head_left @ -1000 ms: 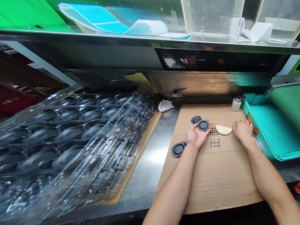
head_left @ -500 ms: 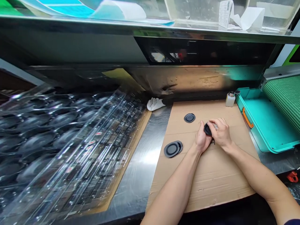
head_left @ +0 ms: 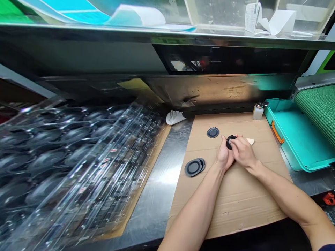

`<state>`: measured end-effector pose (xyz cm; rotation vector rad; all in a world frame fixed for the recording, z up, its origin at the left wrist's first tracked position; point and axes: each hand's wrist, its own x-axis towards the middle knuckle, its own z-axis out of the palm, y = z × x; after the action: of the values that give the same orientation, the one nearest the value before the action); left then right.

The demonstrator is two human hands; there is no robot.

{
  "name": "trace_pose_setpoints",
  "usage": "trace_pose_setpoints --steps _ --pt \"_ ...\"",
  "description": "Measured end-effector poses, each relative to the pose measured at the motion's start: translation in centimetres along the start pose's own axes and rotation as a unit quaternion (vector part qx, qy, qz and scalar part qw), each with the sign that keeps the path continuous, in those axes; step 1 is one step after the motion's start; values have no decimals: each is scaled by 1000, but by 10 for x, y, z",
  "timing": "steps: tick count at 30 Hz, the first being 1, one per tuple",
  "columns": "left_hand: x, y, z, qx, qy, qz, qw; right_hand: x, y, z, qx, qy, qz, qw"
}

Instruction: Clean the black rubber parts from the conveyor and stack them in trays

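My left hand (head_left: pixel 223 153) is closed round the edge of a small black round part (head_left: pixel 228 144), held above the cardboard sheet (head_left: pixel 209 195). The bent fingers of my right hand (head_left: pixel 244 152) press together against the face of that part. A pale, pointed piece (head_left: pixel 250 141) sticks out past the right hand; whether the hand holds it I cannot tell. To the left, a dark oval disc (head_left: pixel 193 168) lies partly over another one. Farther back rests a single dark disc (head_left: pixel 213 132).
Stacked clear plastic trays (head_left: pixel 86 164) with dark pieces fill the left side. A crumpled white glove or cloth (head_left: pixel 175 117) lies behind. A small white bottle (head_left: pixel 258 111) stands near a teal bin (head_left: pixel 300 139) and green conveyor belt (head_left: pixel 319 104). A metal shelf (head_left: pixel 162 36) overhangs the bench.
The black part has turned so more of its face shows. My right hand has shifted slightly down, fingers across that face. The pale piece now shows beyond it.
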<state>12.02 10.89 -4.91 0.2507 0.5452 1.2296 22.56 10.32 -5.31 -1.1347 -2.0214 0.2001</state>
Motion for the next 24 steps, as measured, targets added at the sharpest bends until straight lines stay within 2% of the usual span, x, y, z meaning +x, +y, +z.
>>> trace_pose_setpoints --steps 3,7,9,12,15,19,24 --pt "-4 -4 3 2 -6 -27 1000 -1 -4 0 23 -33 -10 999" --pt "-9 -7 8 8 -37 -2 999 1 7 -7 -43 -34 93 994" --pt "-9 -6 10 19 -45 9 999 5 14 -16 -17 -38 103 994" --pt "-7 0 8 43 -11 28 999 13 18 -33 48 -5 70 996" --pt "-7 10 1 115 12 -7 993 17 16 -44 82 6 63 995" --pt "-10 15 -3 217 -9 -86 972 15 15 -42 77 -59 65 993" --pt "-13 6 -1 295 12 -73 952 12 20 -37 13 -136 -26 990"
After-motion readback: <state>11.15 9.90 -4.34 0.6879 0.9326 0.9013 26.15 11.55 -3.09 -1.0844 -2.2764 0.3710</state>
